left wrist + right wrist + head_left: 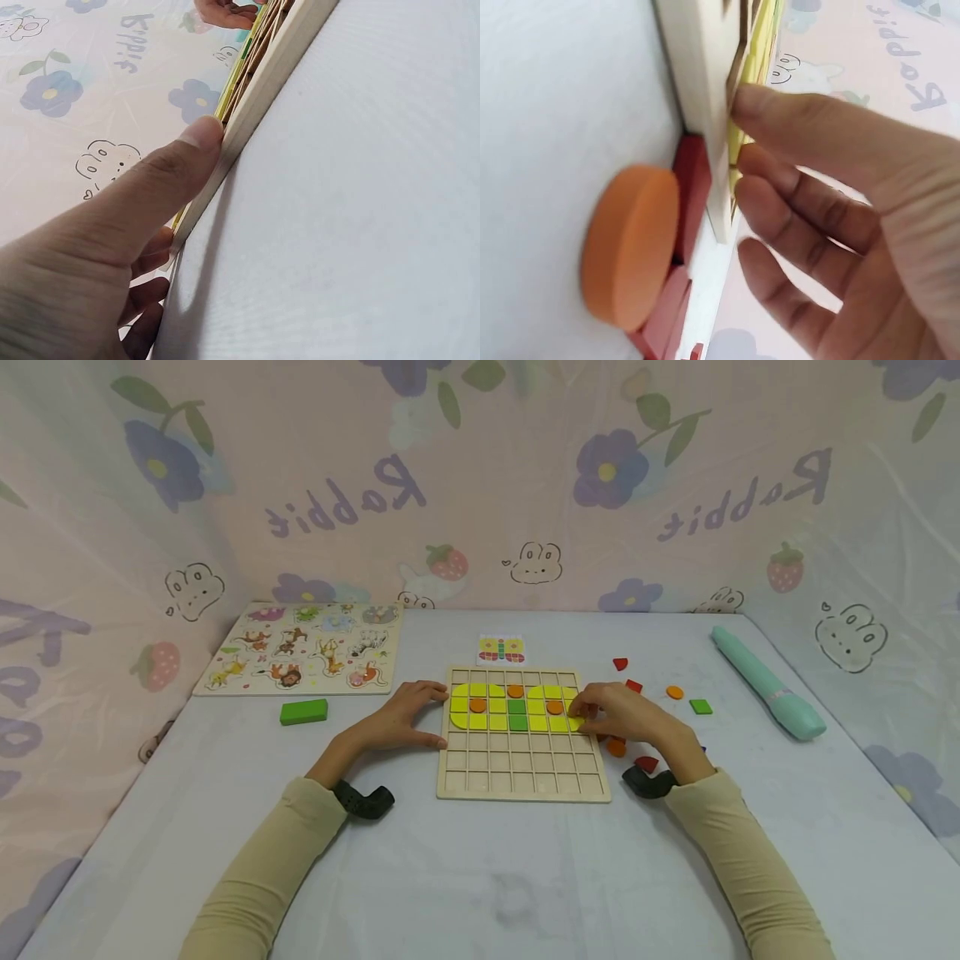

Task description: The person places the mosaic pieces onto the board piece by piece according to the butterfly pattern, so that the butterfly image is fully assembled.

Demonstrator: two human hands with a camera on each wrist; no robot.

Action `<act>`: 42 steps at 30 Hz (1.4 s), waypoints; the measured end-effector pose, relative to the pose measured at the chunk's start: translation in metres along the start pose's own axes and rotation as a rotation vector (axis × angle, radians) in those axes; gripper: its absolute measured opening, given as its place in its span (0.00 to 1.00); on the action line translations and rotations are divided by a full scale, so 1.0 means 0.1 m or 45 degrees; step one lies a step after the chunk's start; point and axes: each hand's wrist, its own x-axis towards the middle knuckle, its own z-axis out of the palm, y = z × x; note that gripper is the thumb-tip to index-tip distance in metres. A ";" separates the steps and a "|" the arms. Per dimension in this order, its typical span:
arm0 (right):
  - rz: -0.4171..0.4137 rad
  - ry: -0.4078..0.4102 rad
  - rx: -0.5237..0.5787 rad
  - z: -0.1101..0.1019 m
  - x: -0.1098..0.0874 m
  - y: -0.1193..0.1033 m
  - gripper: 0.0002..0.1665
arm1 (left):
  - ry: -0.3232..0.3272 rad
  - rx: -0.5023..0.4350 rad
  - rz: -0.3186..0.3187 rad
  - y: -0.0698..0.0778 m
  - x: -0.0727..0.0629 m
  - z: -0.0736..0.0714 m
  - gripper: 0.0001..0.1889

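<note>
A square wooden grid board (517, 787) lies mid-table, with yellow, green and orange pieces set in its upper rows. My left hand (400, 718) rests against the board's left edge. Its thumb (201, 135) touches the rim in the left wrist view. At the board's right side, my right hand (618, 710) touches the outermost yellow pieces (574, 724) with thumb and fingertips. No loose piece shows between its fingers in the right wrist view. Just below that hand are an orange disc (622, 247) and red pieces (692, 184). The hand hides part of the board's right edge.
A small picture card (502, 650) lies behind the board. An animal puzzle (307, 652) and a green block (303, 712) are on the left. Right of the board lie an orange disc (674, 692), a green square (701, 707) and a folded mint-green umbrella-like object (768, 685).
</note>
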 end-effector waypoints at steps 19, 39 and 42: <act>0.472 0.296 0.045 -0.29 0.03 0.81 0.25 | -0.009 -0.020 -0.012 0.00 -0.03 -0.01 0.41; 0.400 0.170 0.067 -0.25 0.24 0.84 0.18 | 0.003 0.000 -0.006 0.03 -0.02 0.00 0.41; 0.365 0.151 0.094 -0.24 0.23 0.82 0.19 | -0.001 0.007 -0.010 0.02 -0.02 0.00 0.41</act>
